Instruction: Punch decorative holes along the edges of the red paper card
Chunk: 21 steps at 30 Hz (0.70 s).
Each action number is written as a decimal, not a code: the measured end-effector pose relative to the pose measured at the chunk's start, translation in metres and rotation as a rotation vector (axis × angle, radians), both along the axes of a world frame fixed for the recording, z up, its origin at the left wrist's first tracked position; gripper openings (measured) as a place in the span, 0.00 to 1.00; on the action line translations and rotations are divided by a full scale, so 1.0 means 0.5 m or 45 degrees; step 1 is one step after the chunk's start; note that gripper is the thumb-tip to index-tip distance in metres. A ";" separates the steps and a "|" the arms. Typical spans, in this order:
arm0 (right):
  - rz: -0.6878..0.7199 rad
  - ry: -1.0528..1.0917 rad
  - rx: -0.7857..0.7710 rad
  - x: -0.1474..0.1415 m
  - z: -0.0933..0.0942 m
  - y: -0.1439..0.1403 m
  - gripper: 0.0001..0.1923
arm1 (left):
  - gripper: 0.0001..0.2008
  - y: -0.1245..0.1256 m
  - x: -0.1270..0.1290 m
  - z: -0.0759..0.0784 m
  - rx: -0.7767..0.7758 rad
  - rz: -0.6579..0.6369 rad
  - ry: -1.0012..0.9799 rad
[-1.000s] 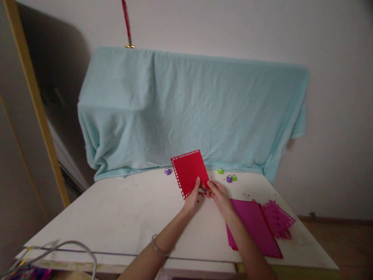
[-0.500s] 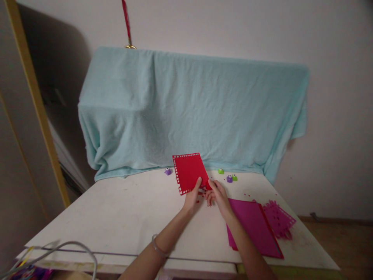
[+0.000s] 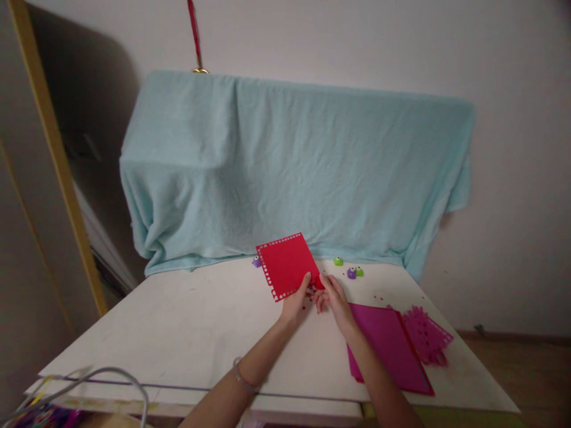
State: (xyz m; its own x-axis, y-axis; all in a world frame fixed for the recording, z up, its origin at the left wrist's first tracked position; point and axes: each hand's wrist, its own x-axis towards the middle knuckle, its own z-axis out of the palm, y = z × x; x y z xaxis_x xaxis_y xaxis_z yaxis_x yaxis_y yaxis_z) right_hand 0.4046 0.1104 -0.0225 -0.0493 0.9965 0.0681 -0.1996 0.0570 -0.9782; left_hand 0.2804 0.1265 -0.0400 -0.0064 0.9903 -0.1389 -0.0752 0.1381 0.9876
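Note:
My left hand (image 3: 295, 303) pinches the lower right edge of a red paper square (image 3: 285, 265) with small holes punched along its left and top borders. The square is held tilted above the white table (image 3: 187, 333). My right hand (image 3: 332, 300) grips a small red punch (image 3: 318, 282) at the paper's right corner; most of the punch is hidden by my fingers. Tiny red paper bits lie on the table under my hands.
A stack of magenta sheets (image 3: 386, 351) lies to the right, with a cut-out magenta sheet (image 3: 426, 339) beside it. Small purple (image 3: 351, 273) and green (image 3: 338, 261) punches sit near the light blue cloth (image 3: 289, 172) covering something at the back. A cable (image 3: 111, 380) crosses the near left edge.
The red square has turned and lowered a little, its left corner swinging leftward. Both hands have stayed at its lower right corner.

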 end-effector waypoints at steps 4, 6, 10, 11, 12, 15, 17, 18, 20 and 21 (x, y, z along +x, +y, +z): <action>-0.034 0.007 0.025 -0.002 -0.004 0.002 0.19 | 0.34 -0.001 -0.003 -0.001 -0.082 -0.022 -0.011; -0.038 0.010 0.028 -0.003 -0.001 0.000 0.19 | 0.34 -0.003 -0.006 0.001 -0.070 -0.025 -0.003; -0.039 -0.013 0.007 -0.005 0.009 -0.005 0.20 | 0.32 -0.006 -0.003 0.012 0.019 -0.002 -0.048; -0.042 -0.024 0.000 -0.005 0.011 -0.006 0.20 | 0.31 -0.006 -0.001 0.014 0.073 0.007 -0.094; -0.047 -0.035 -0.005 -0.006 0.013 -0.007 0.20 | 0.31 -0.005 0.002 0.016 0.128 0.020 -0.149; -0.063 -0.062 0.012 -0.006 0.015 -0.007 0.21 | 0.30 -0.001 0.009 0.018 0.215 0.035 -0.279; -0.074 -0.082 0.039 -0.006 0.015 -0.006 0.22 | 0.29 0.002 0.011 0.018 0.231 0.017 -0.305; -0.084 -0.092 0.054 -0.005 0.015 -0.006 0.22 | 0.29 0.003 0.012 0.017 0.240 0.008 -0.319; -0.106 -0.105 0.074 -0.005 0.014 -0.006 0.23 | 0.29 0.003 0.012 0.017 0.259 -0.004 -0.348; -0.118 -0.106 0.074 -0.004 0.014 -0.006 0.23 | 0.28 0.003 0.012 0.017 0.262 -0.004 -0.361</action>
